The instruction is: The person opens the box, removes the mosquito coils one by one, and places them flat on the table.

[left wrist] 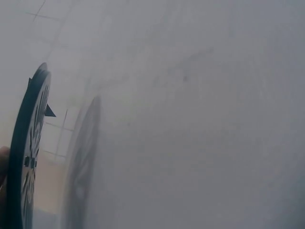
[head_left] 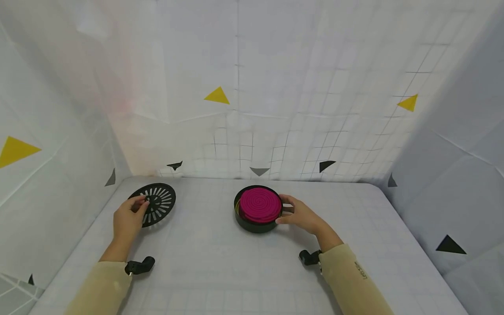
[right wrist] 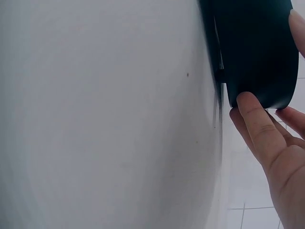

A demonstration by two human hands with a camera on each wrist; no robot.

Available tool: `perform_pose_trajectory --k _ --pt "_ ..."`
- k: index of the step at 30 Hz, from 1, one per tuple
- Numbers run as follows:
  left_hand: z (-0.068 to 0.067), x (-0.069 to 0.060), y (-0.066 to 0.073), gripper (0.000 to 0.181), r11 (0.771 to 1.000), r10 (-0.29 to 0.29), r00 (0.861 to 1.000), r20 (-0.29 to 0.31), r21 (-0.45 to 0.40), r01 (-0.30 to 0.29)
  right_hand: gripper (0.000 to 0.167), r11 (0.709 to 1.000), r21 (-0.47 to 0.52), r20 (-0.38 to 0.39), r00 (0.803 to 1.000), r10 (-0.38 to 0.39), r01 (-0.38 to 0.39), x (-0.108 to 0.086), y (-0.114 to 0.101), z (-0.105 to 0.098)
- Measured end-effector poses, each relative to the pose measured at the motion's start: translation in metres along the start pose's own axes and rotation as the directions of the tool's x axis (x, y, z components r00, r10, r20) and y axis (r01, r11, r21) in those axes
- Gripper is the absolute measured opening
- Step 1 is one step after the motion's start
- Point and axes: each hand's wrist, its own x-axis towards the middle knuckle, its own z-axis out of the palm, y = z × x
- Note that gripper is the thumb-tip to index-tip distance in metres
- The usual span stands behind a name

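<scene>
A black slotted round lid [head_left: 161, 202] is pinched at its middle by my left hand [head_left: 127, 218], tilted above the table at the left. The left wrist view shows the lid [left wrist: 29, 157] edge-on, with its shadow beside it. Near the centre stands a dark green round tin [head_left: 256, 226], with pink coils [head_left: 260, 204] stacked inside and something yellowish at their left edge. My right hand [head_left: 301, 216] holds the tin's right side. In the right wrist view, fingers and thumb of the hand [right wrist: 276, 148] lie against the tin's wall [right wrist: 257, 52].
The white table [head_left: 212, 262] has white sheets around it, marked with yellow, black and grey triangles. A black wrist device [head_left: 139, 265] sits by the left cuff, another wrist device [head_left: 309, 257] by the right cuff.
</scene>
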Motion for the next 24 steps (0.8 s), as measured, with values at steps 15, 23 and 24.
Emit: perform_pose_trajectory --k 15,23,24 --pt "-0.004 0.02 -0.017 0.024 0.999 -0.036 0.996 -0.081 0.034 0.039 0.092 1.0 -0.002 0.0 1.0 0.006 -0.006 0.001 0.001 0.0" --pt "-0.006 0.028 -0.025 0.027 0.989 -0.136 0.99 -0.047 0.053 0.138 0.091 1.0 0.002 -0.005 1.0 0.001 -0.001 -0.002 -0.003 0.0" --pt "-0.006 0.028 -0.026 0.028 0.987 -0.147 0.988 -0.042 0.056 0.149 0.091 1.0 0.004 -0.004 1.0 0.0 0.0 -0.002 -0.003 0.0"
